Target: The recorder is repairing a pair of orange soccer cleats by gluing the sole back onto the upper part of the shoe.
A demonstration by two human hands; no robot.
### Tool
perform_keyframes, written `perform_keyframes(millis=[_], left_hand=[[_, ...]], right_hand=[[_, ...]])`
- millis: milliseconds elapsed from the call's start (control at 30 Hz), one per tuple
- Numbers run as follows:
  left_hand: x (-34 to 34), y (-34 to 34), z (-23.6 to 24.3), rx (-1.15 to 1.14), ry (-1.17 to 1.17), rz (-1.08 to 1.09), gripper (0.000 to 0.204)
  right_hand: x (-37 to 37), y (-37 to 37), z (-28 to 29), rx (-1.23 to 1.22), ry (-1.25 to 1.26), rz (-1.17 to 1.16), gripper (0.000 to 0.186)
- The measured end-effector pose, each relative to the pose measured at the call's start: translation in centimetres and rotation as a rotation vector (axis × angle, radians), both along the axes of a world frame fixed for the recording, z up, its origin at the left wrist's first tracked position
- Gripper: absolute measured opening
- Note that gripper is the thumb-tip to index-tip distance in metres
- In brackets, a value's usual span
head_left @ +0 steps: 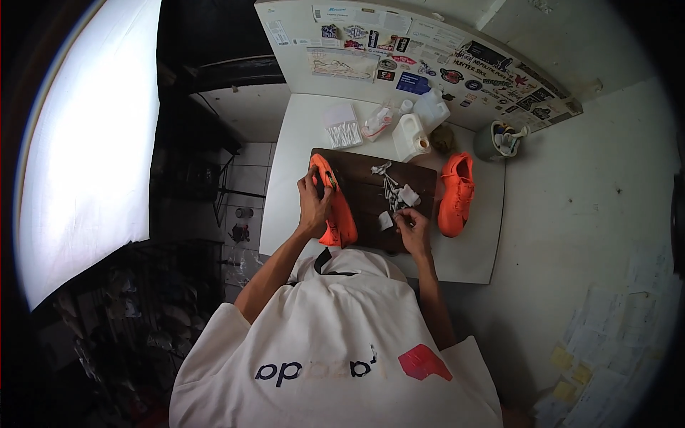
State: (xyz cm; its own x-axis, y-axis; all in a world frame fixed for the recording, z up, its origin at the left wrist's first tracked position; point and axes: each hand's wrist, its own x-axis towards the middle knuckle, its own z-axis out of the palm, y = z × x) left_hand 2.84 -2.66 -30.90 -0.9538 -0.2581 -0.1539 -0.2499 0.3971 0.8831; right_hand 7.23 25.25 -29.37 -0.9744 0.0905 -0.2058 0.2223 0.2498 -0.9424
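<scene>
An orange shoe (344, 217) stands tilted on its side along the left part of a dark brown board (362, 187). My left hand (314, 203) is closed around its upper edge, with the fingers partly hidden by the shoe. On the board's right half lie several used cotton swabs (389, 191), a crumpled white cotton piece (409, 195) and a flat white pad (385, 220). Right beside that pad, my right hand (414, 230) has its fingertips pinched together; whatever is between them is too small to name. The matching orange shoe (455, 200) rests right of the board.
Behind the board stand a pack of cotton swabs (343, 133), a clear plastic bag (377, 123), a cream jug (410, 139) and a translucent bottle (432, 107). A grey bucket (488, 146) of brushes sits at the white table's (467, 257) right rear. A sticker-covered panel (292, 53) rises behind.
</scene>
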Motion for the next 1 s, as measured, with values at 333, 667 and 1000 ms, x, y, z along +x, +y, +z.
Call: perform_keyframes(millis=[333, 667, 1000], left_hand=[[-0.1, 3.4, 8.0, -0.235, 0.415, -0.701, 0.048], [0.2, 6.1, 6.5, -0.42, 0.555, -1.046, 0.03], [-0.1, 7.7, 4.7, -0.416, 0.624, -0.955, 0.019]], right_hand=[[0.4, -0.8, 3.9, 0.221, 0.189, 0.173, 0.014], [0.9, 0.4, 5.3, 0.211, 0.116, 0.27, 0.016], [1.3, 3.3, 3.9, 0.176, 0.146, 0.223, 0.014]])
